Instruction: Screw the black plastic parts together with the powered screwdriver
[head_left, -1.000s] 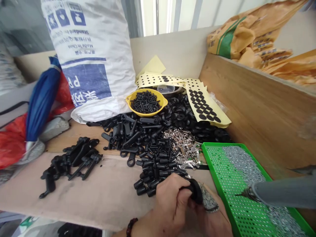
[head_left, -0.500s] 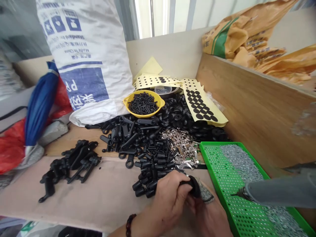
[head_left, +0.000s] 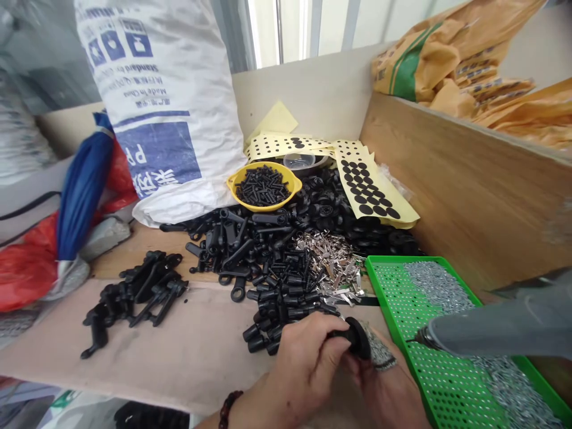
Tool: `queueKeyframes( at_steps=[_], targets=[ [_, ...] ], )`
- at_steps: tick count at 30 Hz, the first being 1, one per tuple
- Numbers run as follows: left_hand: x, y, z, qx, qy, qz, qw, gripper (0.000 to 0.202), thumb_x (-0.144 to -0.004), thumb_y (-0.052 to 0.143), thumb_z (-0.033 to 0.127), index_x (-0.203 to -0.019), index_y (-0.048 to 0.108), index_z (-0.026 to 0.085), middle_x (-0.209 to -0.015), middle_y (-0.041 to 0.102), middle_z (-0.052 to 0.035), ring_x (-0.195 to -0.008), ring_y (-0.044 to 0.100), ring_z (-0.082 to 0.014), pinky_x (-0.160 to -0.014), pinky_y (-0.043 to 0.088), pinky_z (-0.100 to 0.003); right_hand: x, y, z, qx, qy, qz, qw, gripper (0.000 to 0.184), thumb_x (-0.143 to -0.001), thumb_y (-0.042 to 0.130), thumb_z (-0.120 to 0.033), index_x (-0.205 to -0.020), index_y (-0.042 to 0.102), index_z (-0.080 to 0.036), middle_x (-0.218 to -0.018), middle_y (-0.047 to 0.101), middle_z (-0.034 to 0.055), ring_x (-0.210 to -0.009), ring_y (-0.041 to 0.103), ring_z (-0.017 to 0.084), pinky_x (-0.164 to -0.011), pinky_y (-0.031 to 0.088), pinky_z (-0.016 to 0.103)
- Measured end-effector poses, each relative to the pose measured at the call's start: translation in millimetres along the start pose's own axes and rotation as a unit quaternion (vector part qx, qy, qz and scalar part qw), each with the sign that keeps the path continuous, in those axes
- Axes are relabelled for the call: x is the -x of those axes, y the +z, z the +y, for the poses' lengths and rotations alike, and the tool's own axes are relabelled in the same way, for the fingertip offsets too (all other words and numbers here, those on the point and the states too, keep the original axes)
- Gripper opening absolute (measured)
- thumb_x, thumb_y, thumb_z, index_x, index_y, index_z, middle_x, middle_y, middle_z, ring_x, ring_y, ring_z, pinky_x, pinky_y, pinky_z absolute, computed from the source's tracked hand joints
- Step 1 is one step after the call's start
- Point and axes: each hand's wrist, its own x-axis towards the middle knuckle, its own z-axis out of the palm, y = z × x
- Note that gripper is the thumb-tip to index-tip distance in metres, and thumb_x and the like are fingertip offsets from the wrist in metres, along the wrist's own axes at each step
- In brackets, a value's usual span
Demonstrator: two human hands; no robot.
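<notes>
Sliding in from three o'clock, the grey driver point(head_left: 491, 328) is sitting further left than half a second back, its tip now hanging over the green tray point(head_left: 402, 310). The hands are barely shifting at six o'clock.

Left hand point(head_left: 308, 369) is wrapping around a black knob point(head_left: 358, 344), fingers curled tight over its stem, a bead bracelet point(head_left: 229, 406) showing at the wrist. Right hand point(head_left: 386, 396) is cradling the same knob from below, a grey-covered fingertip point(head_left: 379, 356) pressing against its rim. So the knob is being gripped between both hands, just left of the tray's near edge and above the table point(head_left: 187, 351).

Silver screws point(head_left: 431, 286) are lying along the tray. At twelve o'clock from the hands, black parts point(head_left: 277, 286) are piling up, with shiny clips point(head_left: 333, 268) touching them on the right. Further back, a yellow bowl point(head_left: 264, 208) is resting on the heap with small black screws in it. Dotted sheets point(head_left: 366, 190) are draping behind it. At nine o'clock, black levers point(head_left: 134, 292) are lying apart from the pile. A white sack point(head_left: 165, 107) is standing at eleven o'clock, with a blue umbrella point(head_left: 83, 190) leaning beside it.
</notes>
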Motion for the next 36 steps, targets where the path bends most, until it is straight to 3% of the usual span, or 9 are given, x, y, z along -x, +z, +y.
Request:
queueKeyframes(
  at_steps=[3,7,10,13,17,23,25,31,36],
  targets=[
    [-2.1,-5.7,-4.6,-0.110,0.135,-0.025,0.984,0.018,-0.095,0.038,0.017,-0.099,0.055,0.014,-0.078,0.066,-0.0076,-0.069,0.060,-0.0171,-0.062,0.048,-0.026,5.7,-3.4,8.5,-0.077,0.093,-0.031,0.992,0.043,-0.068,0.063,-0.058,-0.053,0.050,-0.020,-0.044,0.035,-0.0046,-0.040,0.030,0.010,-0.035,0.028,0.021],
    [-7.2,-12.5,-12.2,-0.155,0.220,-0.032,0.963,0.017,-0.093,0.036,0.012,-0.100,0.052,0.015,-0.075,0.063,-0.0065,-0.067,0.056,-0.0161,-0.062,0.046,-0.026,10.9,-5.9,13.4,-0.124,0.158,-0.105,0.974,0.044,-0.076,0.056,-0.056,-0.052,0.048,-0.020,-0.043,0.032,-0.0048,-0.040,0.031,0.010,-0.040,0.033,0.022],
    [-6.4,-7.6,-13.3,-0.120,0.198,-0.009,0.973,0.017,-0.095,0.036,0.015,-0.101,0.052,0.015,-0.077,0.062,-0.0061,-0.069,0.056,-0.0160,-0.062,0.047,-0.025,10.2,-3.1,10.8,-0.120,0.132,-0.058,0.982,0.045,-0.071,0.061,-0.057,-0.051,0.047,-0.020,-0.044,0.034,-0.0049,-0.042,0.029,0.009,-0.039,0.028,0.021],
    [-0.4,4.3,-10.8,-0.048,0.112,0.021,0.992,0.017,-0.096,0.037,0.018,-0.101,0.053,0.016,-0.077,0.061,-0.0052,-0.069,0.057,-0.0155,-0.062,0.047,-0.025,6.5,0.1,9.2,-0.099,0.100,0.003,0.990,0.047,-0.061,0.072,-0.058,-0.050,0.049,-0.019,-0.045,0.037,-0.0046,-0.043,0.029,0.009,-0.039,0.025,0.021],
    [5.7,15.6,-8.7,0.019,0.035,0.054,0.998,0.017,-0.096,0.038,0.020,-0.099,0.054,0.017,-0.081,0.061,-0.0061,-0.073,0.059,-0.0162,-0.065,0.049,-0.026,4.5,1.1,5.3,-0.094,0.092,0.011,0.991,0.049,-0.054,0.076,-0.060,-0.050,0.051,-0.019,-0.046,0.042,-0.0031,-0.045,0.034,0.010,-0.041,0.028,0.023],
    [-3.0,14.1,-11.9,-0.076,0.197,0.095,0.973,0.019,-0.097,0.033,0.021,-0.101,0.052,0.016,-0.077,0.060,-0.0059,-0.068,0.056,-0.0162,-0.060,0.048,-0.026,11.5,3.3,-8.7,-0.092,0.136,-0.023,0.986,0.050,-0.059,0.068,-0.061,-0.047,0.041,-0.021,-0.041,0.029,-0.0068,-0.038,0.022,0.007,-0.034,0.020,0.021],
    [-3.6,15.7,-12.9,-0.074,0.204,0.110,0.970,0.020,-0.098,0.033,0.022,-0.101,0.052,0.017,-0.078,0.061,-0.0063,-0.069,0.057,-0.0162,-0.062,0.048,-0.027,10.2,2.9,-11.3,-0.067,0.131,-0.025,0.989,0.052,-0.057,0.066,-0.065,-0.046,0.039,-0.022,-0.040,0.028,-0.0068,-0.037,0.023,0.007,-0.034,0.021,0.022],
    [7.0,20.5,-5.3,0.102,0.043,0.065,0.992,0.016,-0.096,0.041,0.018,-0.105,0.053,0.019,-0.071,0.066,-0.0015,-0.069,0.063,-0.0145,-0.073,0.050,-0.027,-3.3,-9.4,-16.4,0.020,0.110,-0.010,0.994,0.052,-0.052,0.072,-0.064,-0.045,0.043,-0.021,-0.040,0.042,-0.0035,-0.041,0.038,0.011,-0.041,0.031,0.023],
    [11.7,13.2,2.3,0.169,-0.080,0.043,0.981,0.018,-0.094,0.048,0.030,-0.097,0.060,0.017,-0.066,0.067,-0.0004,-0.061,0.063,-0.0140,-0.061,0.048,-0.022,-5.8,-17.4,-26.8,0.076,0.161,-0.057,0.982,0.047,-0.053,0.069,-0.062,-0.040,0.053,-0.020,-0.043,0.052,0.0031,-0.047,0.050,0.017,-0.047,0.043,0.028]
  ],
)
